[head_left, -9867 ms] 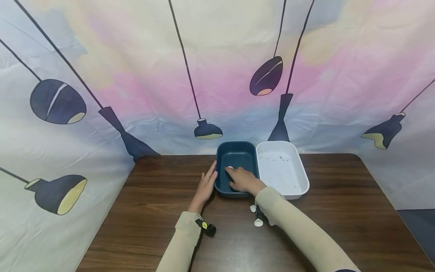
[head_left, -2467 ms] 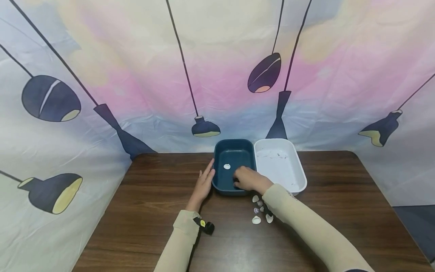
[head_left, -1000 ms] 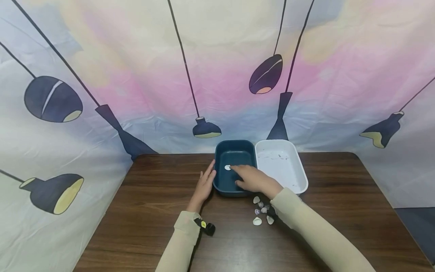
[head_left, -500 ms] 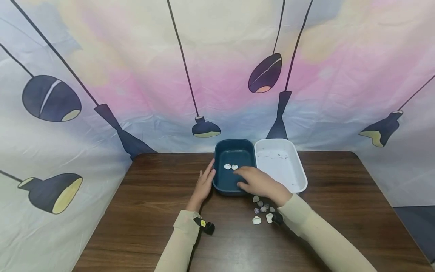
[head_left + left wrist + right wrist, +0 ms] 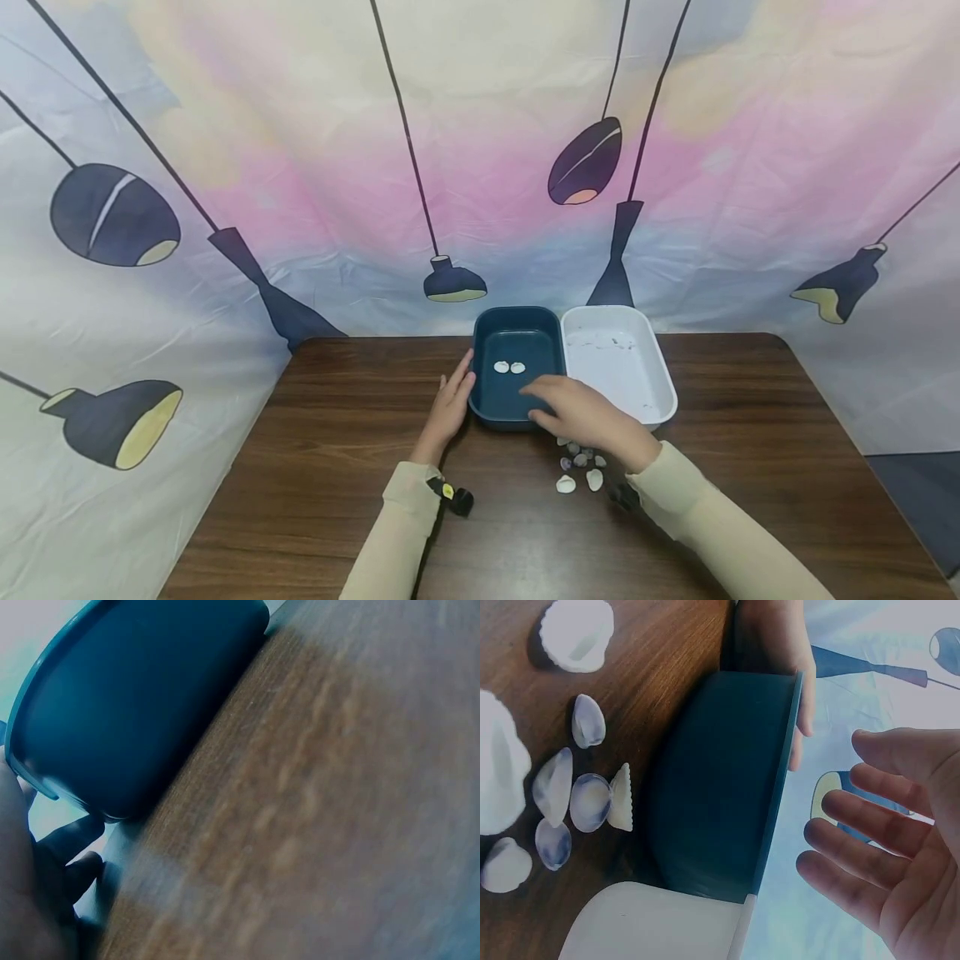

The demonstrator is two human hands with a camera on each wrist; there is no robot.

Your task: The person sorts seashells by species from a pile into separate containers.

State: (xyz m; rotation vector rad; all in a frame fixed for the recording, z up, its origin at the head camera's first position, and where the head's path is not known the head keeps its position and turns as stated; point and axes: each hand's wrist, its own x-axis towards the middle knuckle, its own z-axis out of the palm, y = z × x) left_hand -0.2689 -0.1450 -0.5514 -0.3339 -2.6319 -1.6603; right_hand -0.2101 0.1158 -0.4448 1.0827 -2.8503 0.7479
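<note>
Two white seashells, a left one [image 5: 502, 367] and a right one [image 5: 518, 367], lie side by side in the dark teal tray [image 5: 517, 335]. My left hand [image 5: 447, 410] rests with extended fingers along this tray's left wall. Over its near right corner hovers my right hand [image 5: 588, 414], fingers spread loosely; the right wrist view shows nothing in that palm [image 5: 915, 870]. On the table just in front of the trays lie several more shells, among them a white one [image 5: 566, 484] and a small purple-tinged one [image 5: 590, 802]. The right hand partly covers this group in the head view.
A white tray [image 5: 622, 358] with small dark specks in it stands right against the teal one. Both sit at the back edge of the brown wooden table [image 5: 337, 450], before a cloth printed with lamps [image 5: 454, 281].
A second shell now lies beside the first in the teal tray. My right hand has let go and drawn back toward me and rightward. More shells show on the table; the left hand stays put.
</note>
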